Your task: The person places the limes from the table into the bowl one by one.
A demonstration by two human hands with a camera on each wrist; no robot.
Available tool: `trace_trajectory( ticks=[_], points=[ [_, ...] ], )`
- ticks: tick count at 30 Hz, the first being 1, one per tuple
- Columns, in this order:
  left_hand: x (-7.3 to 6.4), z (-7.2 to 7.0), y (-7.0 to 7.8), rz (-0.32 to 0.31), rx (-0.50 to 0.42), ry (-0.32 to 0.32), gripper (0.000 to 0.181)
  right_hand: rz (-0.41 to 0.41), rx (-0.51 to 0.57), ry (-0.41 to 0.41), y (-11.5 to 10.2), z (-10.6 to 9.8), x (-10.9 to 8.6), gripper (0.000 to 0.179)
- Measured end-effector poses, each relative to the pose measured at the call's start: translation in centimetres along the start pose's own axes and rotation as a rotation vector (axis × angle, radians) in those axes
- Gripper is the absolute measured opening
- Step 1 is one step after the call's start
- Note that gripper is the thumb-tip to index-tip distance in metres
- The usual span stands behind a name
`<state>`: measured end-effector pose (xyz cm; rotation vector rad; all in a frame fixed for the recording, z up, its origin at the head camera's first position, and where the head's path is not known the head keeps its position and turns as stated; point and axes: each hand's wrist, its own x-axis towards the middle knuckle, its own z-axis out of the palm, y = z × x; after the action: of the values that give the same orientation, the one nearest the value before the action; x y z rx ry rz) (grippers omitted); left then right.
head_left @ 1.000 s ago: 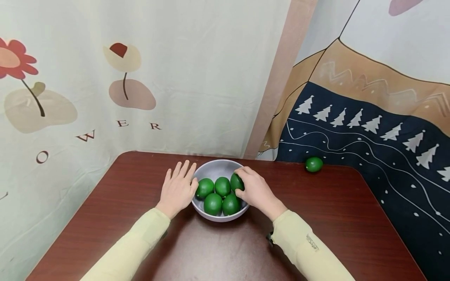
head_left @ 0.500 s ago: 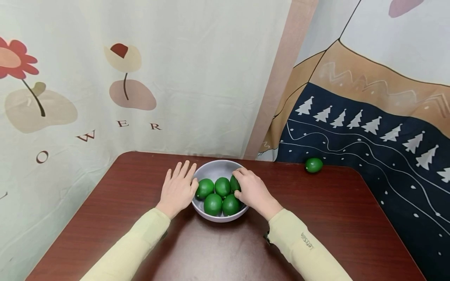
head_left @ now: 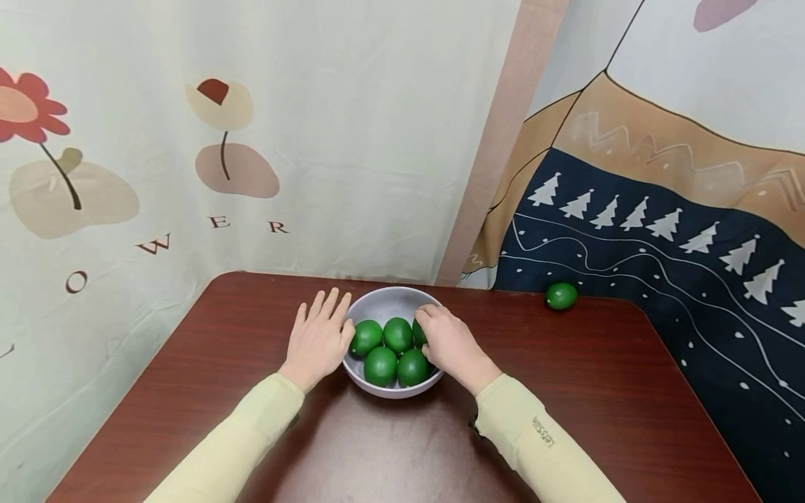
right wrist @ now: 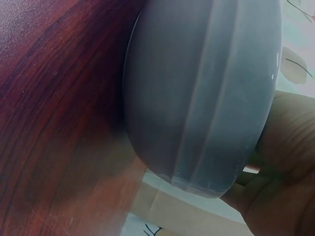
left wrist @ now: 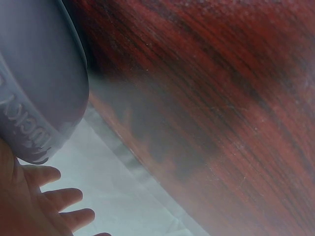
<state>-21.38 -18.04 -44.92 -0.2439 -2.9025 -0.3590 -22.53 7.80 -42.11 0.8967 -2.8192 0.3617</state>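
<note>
A pale grey-lilac bowl [head_left: 388, 302] with several green limes [head_left: 380, 367] in it stands toward the back of the table. With its fingers spread and straight, my left hand [head_left: 318, 342] rests against the bowl's left rim; the left wrist view shows its fingers beside the bowl wall [left wrist: 44, 69]. My right hand [head_left: 454, 346] reaches over the right rim and holds a lime [head_left: 418, 334] inside the bowl, its fingers curled over it. Most of that lime is hidden behind the hand. In the right wrist view the bowl's side [right wrist: 197, 98] hides the fingertips.
Another lime [head_left: 561, 295] lies alone at the table's back right edge. The dark red wooden table [head_left: 553, 377] meets a pale flower-print curtain [head_left: 352, 175] behind and a navy tree-print cloth [head_left: 604, 237] on the right.
My right hand has shifted slightly left and farther over the held lime, covering more of it. The left hand, the bowl and the lone lime have stayed in place.
</note>
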Motion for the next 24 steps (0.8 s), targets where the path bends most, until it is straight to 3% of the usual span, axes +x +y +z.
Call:
trace_trajectory(
  ticks=[12,24],
  points=[
    [0.04,0.11,0.08,0.005,0.000,0.017,0.056,-0.035,-0.020,0.028,0.30,0.47,-0.12,0.039],
    [0.00,0.23,0.00,0.009,0.003,0.030,0.056,-0.040,0.062,0.108,0.81,0.40,-1.01,0.040]
  ],
)
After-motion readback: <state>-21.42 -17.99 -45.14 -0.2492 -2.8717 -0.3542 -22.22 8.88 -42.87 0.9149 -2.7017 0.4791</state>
